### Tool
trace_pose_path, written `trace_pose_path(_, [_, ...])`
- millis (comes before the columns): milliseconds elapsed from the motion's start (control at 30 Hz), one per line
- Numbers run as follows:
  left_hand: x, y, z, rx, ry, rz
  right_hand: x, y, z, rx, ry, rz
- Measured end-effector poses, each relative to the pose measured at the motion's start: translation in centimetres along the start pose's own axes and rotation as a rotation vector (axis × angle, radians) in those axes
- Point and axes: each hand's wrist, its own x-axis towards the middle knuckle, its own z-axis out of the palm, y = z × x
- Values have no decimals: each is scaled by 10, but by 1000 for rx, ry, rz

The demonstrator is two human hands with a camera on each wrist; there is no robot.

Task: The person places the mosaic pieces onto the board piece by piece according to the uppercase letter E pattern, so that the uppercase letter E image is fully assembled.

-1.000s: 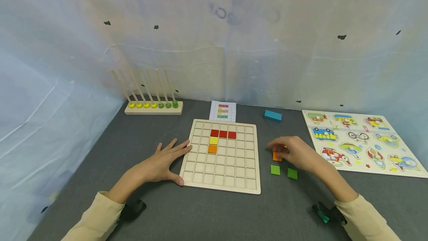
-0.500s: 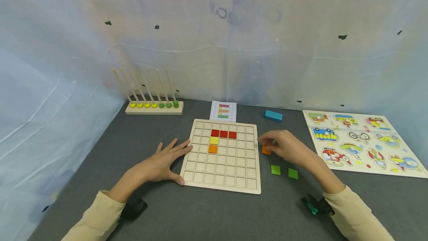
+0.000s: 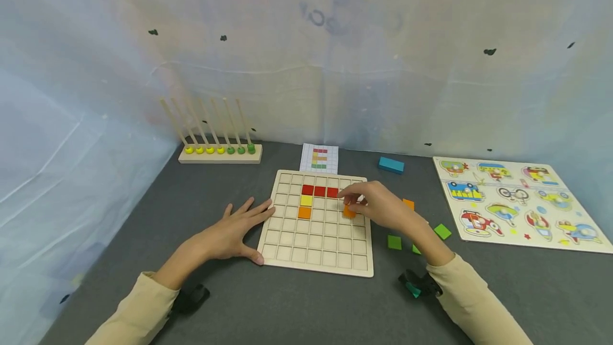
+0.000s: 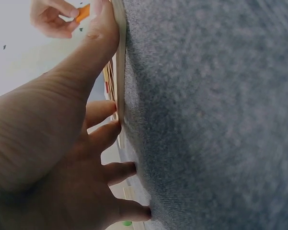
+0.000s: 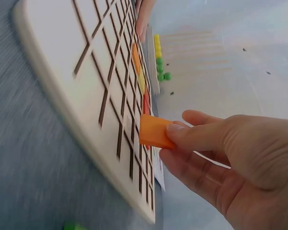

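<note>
My right hand (image 3: 375,204) pinches an orange square tile (image 5: 155,131) between thumb and fingers, held above the right part of a wooden grid board (image 3: 316,268). In the board's cells lie a row of red tiles (image 3: 319,191), a yellow tile (image 3: 306,200) under the leftmost red one and an orange tile (image 3: 304,212) below that. With fingers spread, my left hand (image 3: 227,236) rests at the board's left edge, thumb at the near left corner. In the left wrist view, the thumb and some fingertips touch the board's side.
Green tiles (image 3: 395,242) and another orange tile (image 3: 408,204) lie right of the board, partly behind my right arm. A printed pattern card (image 3: 319,159) is beyond it. Farther out are a blue block (image 3: 391,165), a peg abacus (image 3: 220,157) and a vehicle puzzle board (image 3: 522,238).
My right hand has carried an orange tile leftward from the table right of the board to over the grid. The left hand has stayed at the board's edge.
</note>
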Motion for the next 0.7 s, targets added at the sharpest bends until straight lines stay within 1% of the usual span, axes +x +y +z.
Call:
trace_pose_path(100, [-1, 0, 0, -3, 3, 3, 10, -6, 5, 24, -7, -12])
trace_pose_path(300, [-1, -1, 1, 2, 7, 7, 28, -16, 19, 50, -9, -62])
trace_pose_path(400, [0, -1, 2, 3, 8, 8, 35, -18, 27, 72, -14, -63])
trace_pose_path(567, [0, -2, 2, 4, 10, 8, 44, -18, 38, 92, -30, -69])
trace_pose_path(700, [-1, -2, 2, 2, 11, 8, 45, -18, 42, 88, -29, -64])
